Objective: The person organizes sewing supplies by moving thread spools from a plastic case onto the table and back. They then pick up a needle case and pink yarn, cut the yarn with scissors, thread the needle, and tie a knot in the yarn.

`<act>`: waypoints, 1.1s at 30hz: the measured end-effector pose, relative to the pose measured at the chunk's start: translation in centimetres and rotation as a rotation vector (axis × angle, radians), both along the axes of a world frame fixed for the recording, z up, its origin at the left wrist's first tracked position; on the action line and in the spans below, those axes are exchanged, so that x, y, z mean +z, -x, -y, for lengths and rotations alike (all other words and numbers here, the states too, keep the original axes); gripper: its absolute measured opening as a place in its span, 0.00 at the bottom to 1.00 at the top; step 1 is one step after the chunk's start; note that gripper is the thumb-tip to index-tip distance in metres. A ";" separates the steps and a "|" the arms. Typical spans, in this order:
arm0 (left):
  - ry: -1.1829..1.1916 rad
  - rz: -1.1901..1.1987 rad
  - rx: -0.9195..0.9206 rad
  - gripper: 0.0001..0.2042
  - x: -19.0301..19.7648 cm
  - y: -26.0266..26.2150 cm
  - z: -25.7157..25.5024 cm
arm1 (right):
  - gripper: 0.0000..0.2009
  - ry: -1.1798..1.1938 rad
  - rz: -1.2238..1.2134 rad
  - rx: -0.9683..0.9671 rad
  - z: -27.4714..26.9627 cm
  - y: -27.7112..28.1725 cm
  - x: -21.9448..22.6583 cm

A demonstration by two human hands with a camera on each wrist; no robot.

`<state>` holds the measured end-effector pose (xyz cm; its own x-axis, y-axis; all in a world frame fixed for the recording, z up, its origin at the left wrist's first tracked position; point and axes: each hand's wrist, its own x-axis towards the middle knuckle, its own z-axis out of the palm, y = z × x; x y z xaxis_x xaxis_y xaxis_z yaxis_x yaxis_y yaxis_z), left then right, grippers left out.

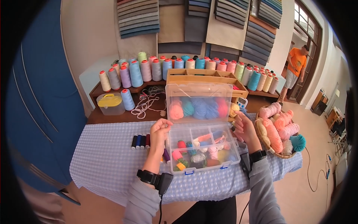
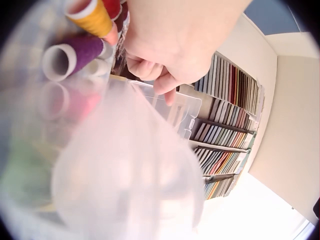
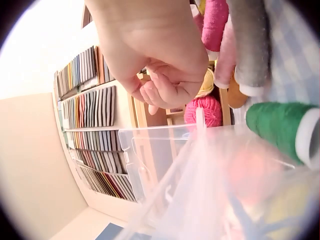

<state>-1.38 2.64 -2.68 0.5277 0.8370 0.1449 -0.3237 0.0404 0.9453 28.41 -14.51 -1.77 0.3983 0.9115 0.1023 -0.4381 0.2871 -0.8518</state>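
Note:
A clear divided plastic box stands in front of me, its blue latches facing me. Behind its compartments the clear lid is raised upright. Small thread spools and bits of yarn fill the compartments. My left hand is by the rear left corner, fingers loosely bent and fingertips right at the lid's edge. On the other side, my right hand hovers near the lid's right edge, fingers loosely curled with nothing between them. A purple spool lies below the left hand; a green spool lies beside the box on the right.
Dark thread spools lie left of the box on a checked cloth. A yarn basket sits at the right. Behind are a wooden organizer, a yellow-lidded tub and several thread cones. A person stands by the doorway.

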 end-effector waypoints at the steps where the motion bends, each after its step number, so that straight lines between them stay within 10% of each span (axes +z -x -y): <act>1: -0.003 -0.007 0.003 0.04 0.2 0.0 0.0 | 0.12 -0.032 -0.023 0.041 0.1 -0.2 -0.2; 7: 0.004 0.141 0.172 0.05 0.1 0.8 -0.8 | 0.09 -0.074 -0.099 0.075 -0.4 1.2 -1.2; 13: -0.258 -0.150 0.788 0.06 -2.6 4.3 -4.8 | 0.09 -0.006 -0.064 0.083 -0.5 1.4 -1.5; 19: -0.622 -1.239 0.626 0.20 -2.4 3.8 -2.8 | 0.09 0.008 -0.062 0.101 -0.5 1.3 -1.5; 33: -0.785 -1.007 0.402 0.22 -2.2 3.1 -1.5 | 0.08 0.049 -0.049 0.088 -0.5 1.7 -1.1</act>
